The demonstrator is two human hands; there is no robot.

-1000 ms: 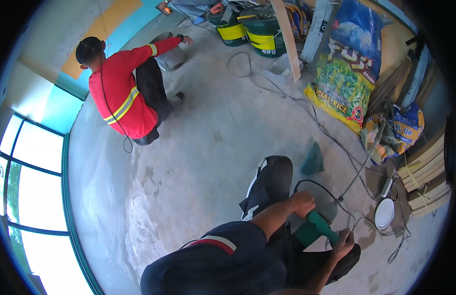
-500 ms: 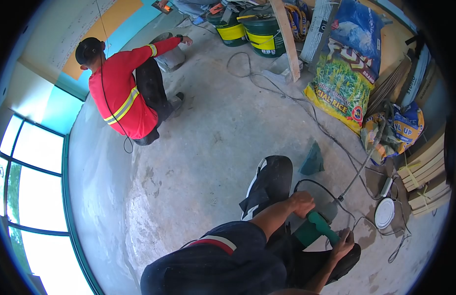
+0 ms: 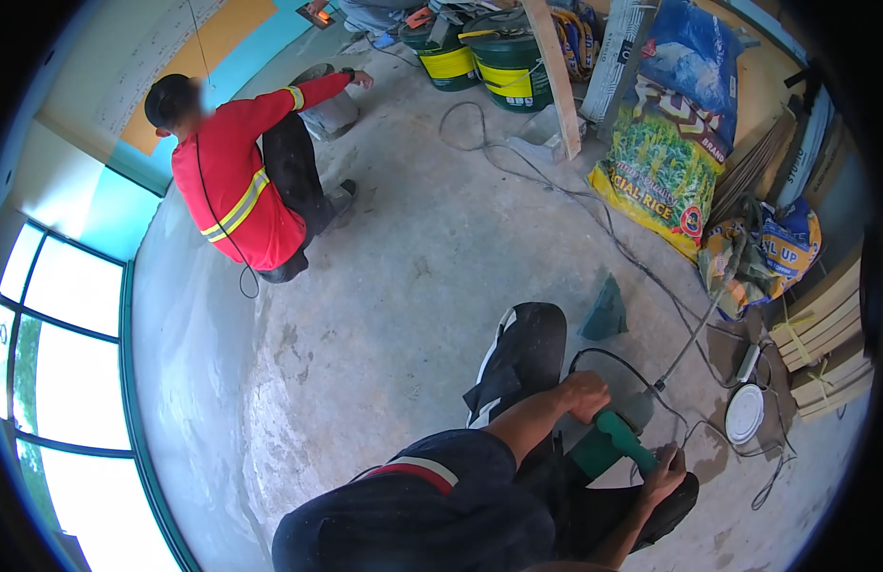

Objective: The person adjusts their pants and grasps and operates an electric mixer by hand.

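My left hand is closed beside my raised left knee; whatever it may hold is hidden. Below it lies a green hand tool with a bar handle and a broad flat part, resembling a plastering float. My right hand is closed around the lower end of its handle, above my right leg. A grey piece shows just beyond the tool, its kind unclear. A black cable curves past my left hand to a connector on the floor.
A round white lid and tangled cords lie at right, near bundled wood strips. A green triangular piece sits ahead. Sacks, a plank and green buckets line the back. A person in red squats beside a grey bucket.
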